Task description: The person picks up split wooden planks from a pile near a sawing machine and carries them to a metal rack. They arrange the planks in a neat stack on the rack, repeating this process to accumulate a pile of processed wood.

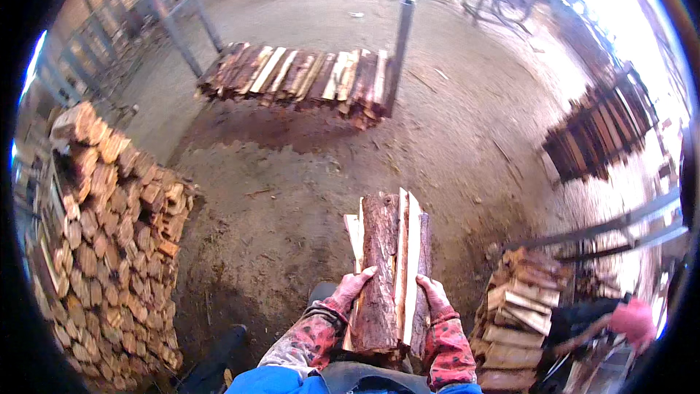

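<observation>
A bundle of split firewood (380, 263), some pieces with rough brown bark and others showing pale cut wood, is held upright in front of my body. My left hand (353, 288) presses against its left side, thumb lying on the bark. On the opposite side my right hand (434, 295) clasps the bundle, thumb toward the front. The fingers of both hands are mostly hidden behind the wood. Red patterned sleeves cover my forearms.
A tall stack of split logs (109, 263) rises at the left. Ahead, firewood lies in a metal rack (299, 76) with upright posts (401, 51). More firewood (601, 128) stands at the far right. Near right, beside a log pile (518, 321), a person in pink (633, 323) bends over.
</observation>
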A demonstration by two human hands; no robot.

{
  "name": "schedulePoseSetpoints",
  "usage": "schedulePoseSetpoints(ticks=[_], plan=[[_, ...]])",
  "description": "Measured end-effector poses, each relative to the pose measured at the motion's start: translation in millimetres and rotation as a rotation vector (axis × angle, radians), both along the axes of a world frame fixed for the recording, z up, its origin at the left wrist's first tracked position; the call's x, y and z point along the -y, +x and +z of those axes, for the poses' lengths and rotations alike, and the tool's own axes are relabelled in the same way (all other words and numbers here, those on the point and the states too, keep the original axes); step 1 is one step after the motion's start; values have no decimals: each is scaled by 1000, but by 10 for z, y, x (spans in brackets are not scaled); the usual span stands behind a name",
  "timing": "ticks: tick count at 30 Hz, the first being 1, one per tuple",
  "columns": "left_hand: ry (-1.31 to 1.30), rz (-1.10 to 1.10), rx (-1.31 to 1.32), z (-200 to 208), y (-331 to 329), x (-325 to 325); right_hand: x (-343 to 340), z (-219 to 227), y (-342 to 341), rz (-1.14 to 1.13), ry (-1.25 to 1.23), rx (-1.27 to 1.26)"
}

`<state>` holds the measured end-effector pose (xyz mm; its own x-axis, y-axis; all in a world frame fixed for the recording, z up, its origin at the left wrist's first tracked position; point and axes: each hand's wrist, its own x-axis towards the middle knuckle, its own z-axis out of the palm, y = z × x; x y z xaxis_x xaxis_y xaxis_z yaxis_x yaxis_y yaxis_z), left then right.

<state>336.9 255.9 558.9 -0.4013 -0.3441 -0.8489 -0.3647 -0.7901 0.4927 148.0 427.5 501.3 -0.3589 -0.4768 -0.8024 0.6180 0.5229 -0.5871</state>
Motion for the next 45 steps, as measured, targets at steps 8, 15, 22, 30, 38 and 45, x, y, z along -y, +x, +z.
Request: schedulePoseSetpoints(ticks=[8,15,22,30,38,45], plan=[[-42,178,-22,503,-98,1032,1452,354,-377,137,-63,11],[-48,288,-95,737,-142,2373,3034,802,-521,211,-74,-43],[-55,246,-120,974,-177,3971,4584,1087,-585,224,-87,-30],[-74,290,-155,1299,-156,5503,6169,1216,-549,247,-166,-17],[-179,333,-37,1155,-349,7153,8019,1065,-717,299,-171,62],[-39,394,19,988,-593,8306,9302,808,-1069,384,-79,87]])
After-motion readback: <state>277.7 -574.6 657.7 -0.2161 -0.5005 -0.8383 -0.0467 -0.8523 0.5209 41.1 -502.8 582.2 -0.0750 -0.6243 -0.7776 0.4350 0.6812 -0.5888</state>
